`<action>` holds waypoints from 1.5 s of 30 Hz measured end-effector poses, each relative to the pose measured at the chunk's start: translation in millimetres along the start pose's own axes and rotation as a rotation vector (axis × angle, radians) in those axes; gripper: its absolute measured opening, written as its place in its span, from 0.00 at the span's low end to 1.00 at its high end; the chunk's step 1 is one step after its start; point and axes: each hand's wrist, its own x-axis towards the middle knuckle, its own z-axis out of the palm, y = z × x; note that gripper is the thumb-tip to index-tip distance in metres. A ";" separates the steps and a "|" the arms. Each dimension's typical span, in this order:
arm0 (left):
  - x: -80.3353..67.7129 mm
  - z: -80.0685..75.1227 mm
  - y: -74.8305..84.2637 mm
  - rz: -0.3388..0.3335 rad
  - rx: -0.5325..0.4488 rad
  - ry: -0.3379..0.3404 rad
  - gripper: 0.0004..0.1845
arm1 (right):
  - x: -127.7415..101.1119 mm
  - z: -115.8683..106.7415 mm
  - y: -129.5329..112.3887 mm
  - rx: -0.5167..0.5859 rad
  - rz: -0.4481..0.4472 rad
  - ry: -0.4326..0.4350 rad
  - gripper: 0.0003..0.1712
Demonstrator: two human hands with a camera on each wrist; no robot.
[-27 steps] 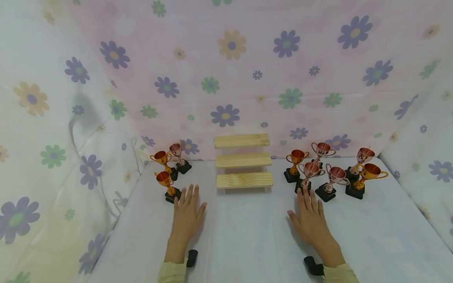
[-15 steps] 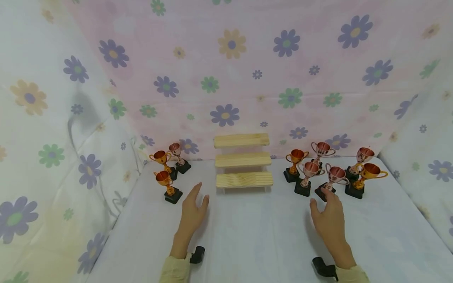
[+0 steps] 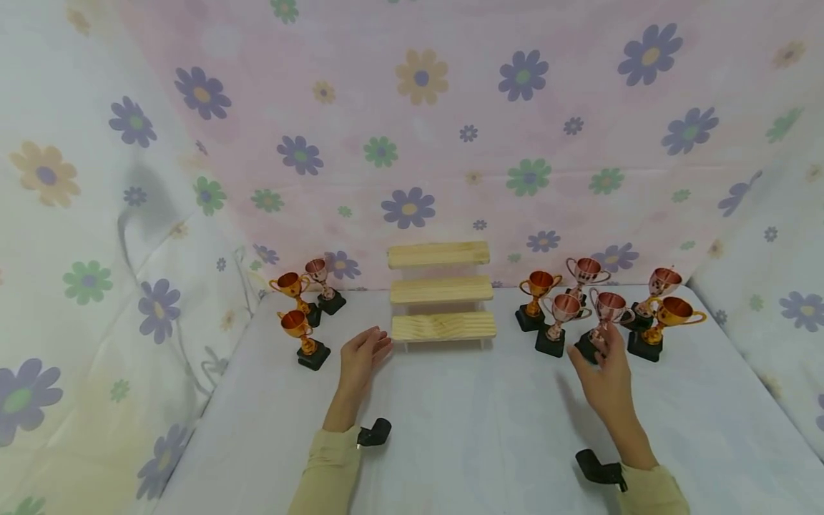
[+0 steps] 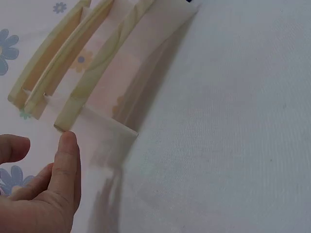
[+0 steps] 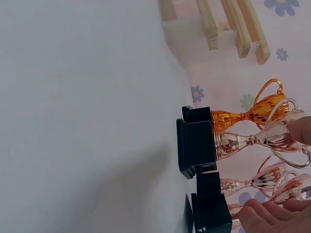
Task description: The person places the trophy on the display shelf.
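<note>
My right hand (image 3: 608, 383) holds a small rose-gold trophy (image 3: 611, 306) on a black base, thumb and fingers about its stem. In the right wrist view the fingers (image 5: 265, 216) cross that trophy's stem, and the thumb overlaps another rose-gold trophy (image 5: 233, 144) beside it. My left hand (image 3: 357, 365) is empty, its fingers loosely bent, near the left end of a three-step wooden stand (image 3: 444, 327). In the left wrist view a fingertip (image 4: 68, 141) shows right at the corner of the lowest step.
Gold trophies (image 3: 537, 284) and more rose-gold ones stand close around my right hand. At the left, two gold trophies (image 3: 296, 323) and one rose-gold trophy (image 3: 317, 272) form a group. A flowered cloth (image 3: 450, 164) hangs behind the white table (image 3: 470, 429).
Both hands came off the table from lying flat. My left hand moved right to the stand. My right hand moved right and took hold of the trophy, which has shifted slightly upward in the view.
</note>
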 end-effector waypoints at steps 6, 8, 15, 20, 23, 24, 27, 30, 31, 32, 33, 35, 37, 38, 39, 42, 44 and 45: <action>6.0 3.7 -5.1 -0.037 -0.094 0.029 0.22 | 7.1 7.0 -1.7 0.055 0.029 -0.012 0.52; 6.9 4.7 -6.7 -0.041 -0.100 0.030 0.22 | 9.0 9.1 -0.9 0.064 0.026 -0.007 0.51; 8.1 9.7 -12.8 -0.037 -0.104 0.026 0.20 | 13.2 17.4 -0.5 0.110 0.022 0.001 0.48; 7.8 14.0 -16.5 -0.025 -0.120 0.050 0.20 | 14.2 21.2 -1.8 0.140 0.010 0.002 0.47; 7.5 15.9 -17.6 -0.022 -0.136 0.061 0.19 | 15.3 23.5 -1.8 0.167 -0.009 0.001 0.46; 7.5 16.5 -18.0 -0.023 -0.142 0.064 0.19 | 15.7 24.3 -1.7 0.173 -0.014 -0.002 0.46; 6.5 18.8 -18.3 -0.032 -0.147 0.074 0.19 | 17.3 26.7 -1.0 0.182 -0.021 -0.011 0.46; 5.9 21.3 -19.0 -0.038 -0.139 0.070 0.20 | 19.1 29.2 -0.1 0.169 -0.024 -0.014 0.45; 5.7 21.9 -19.4 -0.039 -0.133 0.069 0.20 | 19.5 30.1 -0.1 0.172 -0.027 -0.012 0.44; 5.6 22.5 -19.7 -0.041 -0.131 0.071 0.20 | 19.8 31.1 -0.1 0.175 -0.031 -0.010 0.44; 5.4 22.9 -20.1 -0.041 -0.123 0.072 0.20 | 20.3 32.0 0.2 0.181 -0.036 -0.009 0.43; 5.4 23.6 -21.1 -0.038 -0.120 0.079 0.20 | 20.9 33.5 -0.1 0.198 -0.047 -0.002 0.43; 5.4 23.7 -22.1 -0.034 -0.114 0.090 0.20 | 21.2 34.9 -1.1 0.224 -0.054 0.006 0.42; 5.4 23.8 -22.5 -0.033 -0.113 0.095 0.20 | 21.4 35.5 -1.7 0.233 -0.055 0.013 0.42; 5.8 23.9 -23.0 -0.033 -0.112 0.099 0.20 | 21.6 36.2 -2.5 0.240 -0.055 0.020 0.42; 6.7 24.3 -24.0 -0.033 -0.106 0.110 0.20 | 21.9 38.9 -5.9 0.250 -0.048 0.047 0.42; 7.3 25.0 -24.4 -0.036 -0.100 0.119 0.19 | 22.1 40.8 -8.0 0.255 -0.048 0.069 0.41; 7.5 25.4 -24.6 -0.035 -0.097 0.123 0.19 | 22.2 41.9 -8.7 0.252 -0.051 0.080 0.41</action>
